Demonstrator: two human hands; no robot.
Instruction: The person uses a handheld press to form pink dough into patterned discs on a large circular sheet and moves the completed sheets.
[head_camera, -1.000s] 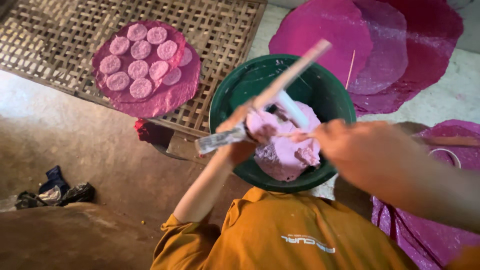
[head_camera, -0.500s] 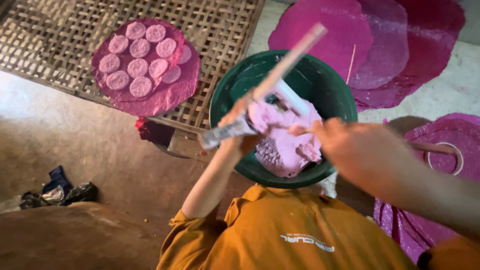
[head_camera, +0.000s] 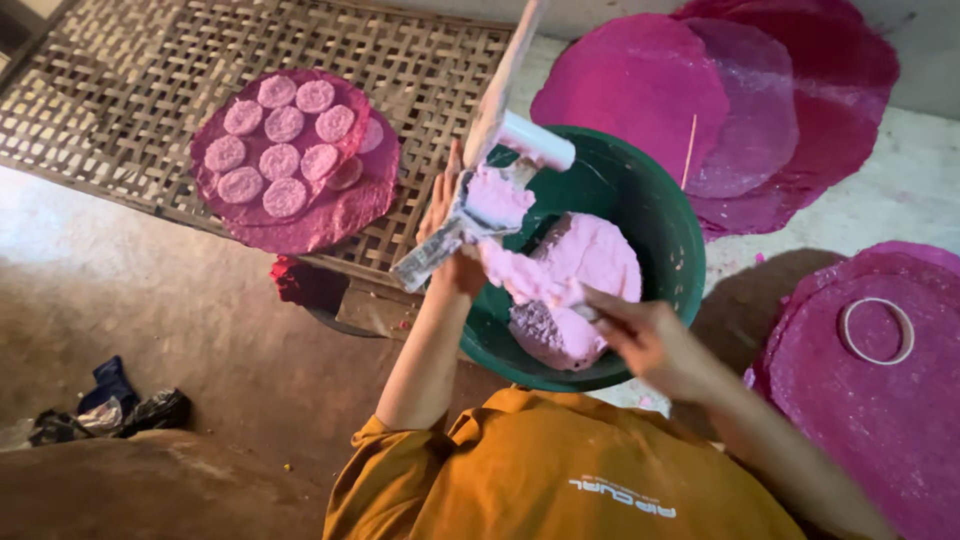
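Head view, left hand: the left hand (head_camera: 447, 235) is raised at the near-left rim of the green basin (head_camera: 655, 215), fingers spread open behind a pale press tool (head_camera: 470, 215); the tool hides how it is gripped
Press tool: a long pale stick with a white cylinder (head_camera: 535, 140) across it, rising up and away from the left hand; pink dough (head_camera: 497, 195) sticks to it just right of the fingers
Head view, right hand: the right hand (head_camera: 650, 340) sits at the near rim of the basin, right of the left forearm, fingertips pressed together, pinching a strand of pink dough that stretches up-left toward the tool
Dough mass: a big pale pink lump (head_camera: 575, 285) lies inside the basin, between the two hands, touching the right fingertips
Left of the left hand: a round magenta sheet (head_camera: 310, 215) on a woven bamboo mat (head_camera: 130, 90), carrying small pale pink discs (head_camera: 280, 160)
Beyond the right hand: several large magenta sheets (head_camera: 640, 90) overlapping on the floor
Right of the right hand: another magenta sheet (head_camera: 880, 400) with a white ring (head_camera: 877, 330) on it
Near body: orange shirt (head_camera: 560, 480)
Far left: dark crumpled cloth (head_camera: 100, 405) on the floor
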